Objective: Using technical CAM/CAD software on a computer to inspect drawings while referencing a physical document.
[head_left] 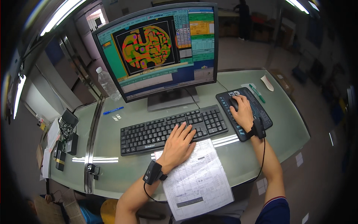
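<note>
My left hand (178, 145) lies flat with its fingers stretched over the black keyboard (149, 132), the fingertips at the keys right of its middle. The heel of that hand is above printed sheets (199, 183), which hang over the table's front edge. To the right, my right hand (244, 114) is curved over a black computer mouse (234, 104), partly hidden by the fingers. Beneath it is a dark patterned mouse pad (263, 110). Behind the keyboard stands a monitor (206, 74), its screen showing a round red, green and yellow circuit pattern beside tool panels.
A clear plastic bottle (108, 85) and a blue pen (113, 110) are left of the monitor stand. Beyond the mouse pad lie a green pen (257, 93) and a white curved piece (267, 83). Black adapters (72, 143) with cables sit at far left. A cable trails from each wrist strap.
</note>
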Available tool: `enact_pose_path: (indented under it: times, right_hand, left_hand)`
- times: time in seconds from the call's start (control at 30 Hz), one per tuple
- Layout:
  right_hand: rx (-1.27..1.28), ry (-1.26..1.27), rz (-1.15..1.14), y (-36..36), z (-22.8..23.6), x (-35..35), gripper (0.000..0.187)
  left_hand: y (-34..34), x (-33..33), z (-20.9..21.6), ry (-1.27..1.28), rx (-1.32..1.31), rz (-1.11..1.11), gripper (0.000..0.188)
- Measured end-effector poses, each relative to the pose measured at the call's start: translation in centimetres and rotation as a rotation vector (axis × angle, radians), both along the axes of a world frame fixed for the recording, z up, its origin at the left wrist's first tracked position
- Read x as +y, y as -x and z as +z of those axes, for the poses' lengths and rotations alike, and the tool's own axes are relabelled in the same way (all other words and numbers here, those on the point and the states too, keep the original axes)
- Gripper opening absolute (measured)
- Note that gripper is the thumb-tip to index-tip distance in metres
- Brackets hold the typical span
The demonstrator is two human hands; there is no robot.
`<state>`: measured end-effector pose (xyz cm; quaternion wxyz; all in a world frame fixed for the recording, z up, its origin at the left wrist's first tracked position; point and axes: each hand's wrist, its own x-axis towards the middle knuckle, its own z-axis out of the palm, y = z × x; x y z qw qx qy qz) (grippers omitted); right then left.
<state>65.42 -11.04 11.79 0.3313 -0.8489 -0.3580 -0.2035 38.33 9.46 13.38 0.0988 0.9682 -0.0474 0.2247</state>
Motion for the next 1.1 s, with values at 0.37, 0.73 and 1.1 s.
enact_pose_path:
  times: [0.37,0.73,1.1]
  right_hand:
    - [-0.012,0.026,-0.031,-0.8,0.5,-1.2,0.047]
    - [-0.027,0.002,-0.042,-1.0,1.2,-2.2,0.045]
    - [0.016,0.007,-0.024,-0.3,1.2,-0.9,0.044]
  left_hand:
    - [-0.8,-0.6,0.4,0.017,-0.021,-0.015,0.047]
    - [-1.2,-0.9,1.0,0.02,-0.035,-0.026,0.047]
    - [-0.8,-0.5,0.9,0.018,0.023,-0.005,0.048]
